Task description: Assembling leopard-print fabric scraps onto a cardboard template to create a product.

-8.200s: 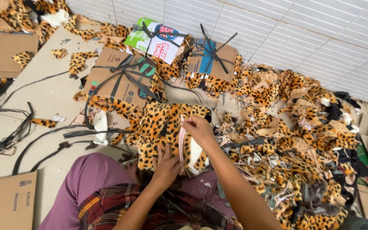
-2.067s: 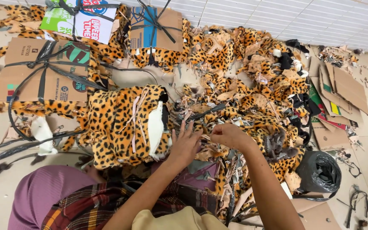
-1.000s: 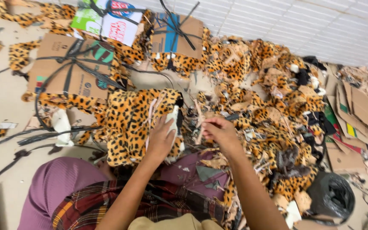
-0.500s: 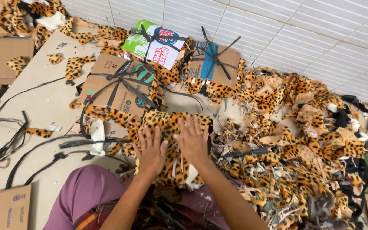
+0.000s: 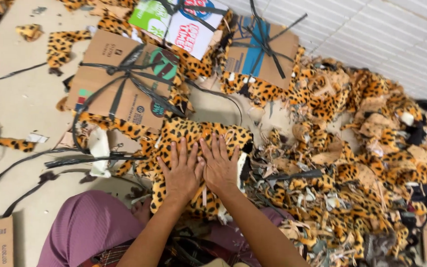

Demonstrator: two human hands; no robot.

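Both hands (left hand [image 5: 181,170], right hand [image 5: 219,165]) press flat on leopard-print fabric [image 5: 189,133].

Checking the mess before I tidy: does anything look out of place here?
Yes. Leopard-print plush fabric scraps lie strewn across the floor right of both hands, and loose black plastic straps trail over the bare floor at left.

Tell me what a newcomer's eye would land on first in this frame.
Both hands, the left hand and right hand, lie flat side by side on a leopard-print plush piece in the lower middle. To the right sprawls a big heap of leopard-print scraps. Behind it lie flattened cardboard bundles tied with black straps.
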